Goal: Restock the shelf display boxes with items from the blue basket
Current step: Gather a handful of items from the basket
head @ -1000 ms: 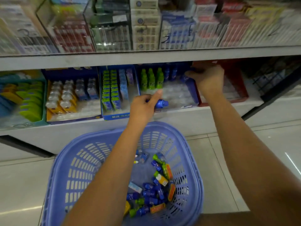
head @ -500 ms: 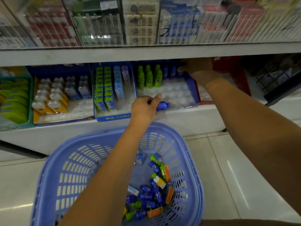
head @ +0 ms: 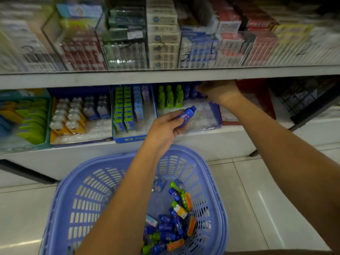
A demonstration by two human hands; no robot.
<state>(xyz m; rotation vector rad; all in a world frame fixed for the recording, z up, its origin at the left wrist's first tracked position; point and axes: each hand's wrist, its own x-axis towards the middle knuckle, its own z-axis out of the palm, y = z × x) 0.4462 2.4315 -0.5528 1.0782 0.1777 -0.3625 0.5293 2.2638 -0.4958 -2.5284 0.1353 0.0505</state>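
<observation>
Head view. Left hand (head: 166, 126) closed around a small blue bottle (head: 186, 116), cap tilted up and to the right, held just in front of the blue display box (head: 215, 115) on the lower shelf (head: 202, 142). Right hand (head: 219, 92) reached deep into the back of that same box, under the upper shelf's edge, fingers curled near the blue bottles (head: 189, 92) standing in the rear row; grip there could not be told. Green bottles (head: 170, 97) stood upright in the box's back left part, clear empty slots filling its front. Next box to the left (head: 128, 138) carried columns of green packs (head: 122, 107) and a few blue ones. Further left, a yellow box (head: 60, 135) of pale bottles. Blue basket (head: 77, 181) sat on the tiled floor (head: 257, 190) below the shelf, under the left forearm, with loose blue, green and orange items (head: 174, 221) heaped in its right near corner. Upper shelf blurred, packed with cartons (head: 161, 39) behind clear dividers.
</observation>
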